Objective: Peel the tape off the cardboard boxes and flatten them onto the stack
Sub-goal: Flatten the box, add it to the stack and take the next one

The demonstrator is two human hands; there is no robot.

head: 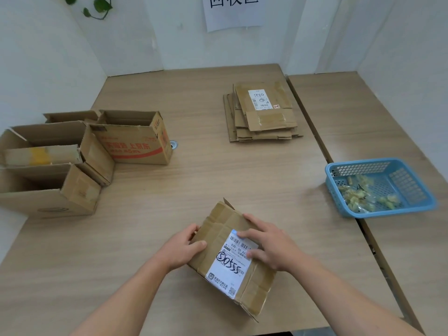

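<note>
The small cardboard box (219, 232) sits on the table (218, 170) at the near edge, directly in front of you, with its shipping label (230, 267) facing up. Your left hand (185, 248) grips the box's left edge, fingers curled round the side and thumb on top. Your right hand (269, 246) lies flat across the label, fingers spread and nearly straight, pressing down and gripping nothing.

The step in hand appears to be finding a tape end. Brown tape (258, 291) seems to cover the near right end and to run along the top seam, but its edges are hard to make out, so feel for a lifted corner rather than trust your eye. Keep the left hand clamped so the box cannot slide; pick at the corner with a right fingernail; pull low and along the seam, not upward, so the strip comes off whole and the cardboard does not tear.

Drop the strip into the blue basket (378, 163), where tape scraps (363, 197) already lie. Then press the box flat and carry it to the stack of flattened boxes (264, 112) at the far side; the open boxes (131, 139) wait on your left.
</note>
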